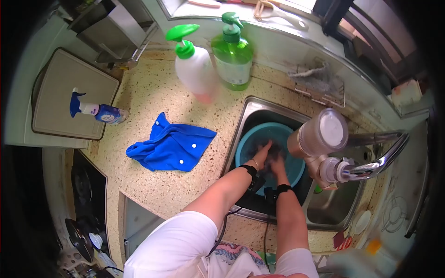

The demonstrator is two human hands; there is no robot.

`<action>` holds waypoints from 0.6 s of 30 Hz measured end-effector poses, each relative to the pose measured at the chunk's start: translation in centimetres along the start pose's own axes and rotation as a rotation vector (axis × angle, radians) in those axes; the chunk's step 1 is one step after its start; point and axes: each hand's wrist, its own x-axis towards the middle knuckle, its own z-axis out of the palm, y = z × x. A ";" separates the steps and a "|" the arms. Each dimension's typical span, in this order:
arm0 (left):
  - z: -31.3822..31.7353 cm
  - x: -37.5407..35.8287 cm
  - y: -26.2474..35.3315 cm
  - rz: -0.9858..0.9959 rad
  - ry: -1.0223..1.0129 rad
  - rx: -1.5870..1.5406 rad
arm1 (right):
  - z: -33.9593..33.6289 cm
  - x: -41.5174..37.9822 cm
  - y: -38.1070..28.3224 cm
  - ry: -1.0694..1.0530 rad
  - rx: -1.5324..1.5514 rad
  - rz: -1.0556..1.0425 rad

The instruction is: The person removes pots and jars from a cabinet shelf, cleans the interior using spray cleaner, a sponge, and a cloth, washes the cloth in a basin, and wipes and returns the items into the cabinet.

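Note:
A teal basin (245, 139) sits in the left bowl of the sink (232, 162), with both hands down inside it. My left hand (262, 155) and my right hand (278, 165) are close together, closed around a dark, soft thing that looks like a wet cloth (273, 149). Blur hides its edges and part of the fingers. Each wrist wears a black band with a cable. To the left, a crumpled blue cloth (174, 143) lies on the speckled counter (143, 185), apart from my hands.
A faucet (384, 162) with a bulky filter (310, 139) reaches over the basin's right side. Behind the counter stand a white pump bottle (192, 69) and a green pump bottle (233, 60). A blue spray bottle (109, 113) is at left, near a cutting board (69, 97).

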 end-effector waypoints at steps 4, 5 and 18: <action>-0.7 1.0 0.0 -0.158 -0.116 -0.239 | -1.8 -3.4 -4.5 0.060 0.888 0.015; 0.4 -1.4 1.4 -0.277 -0.123 -0.234 | -2.8 -4.7 -6.8 0.015 0.917 0.004; 0.6 -3.5 0.3 0.296 0.170 1.329 | -5.0 0.6 2.4 0.219 -0.549 -0.493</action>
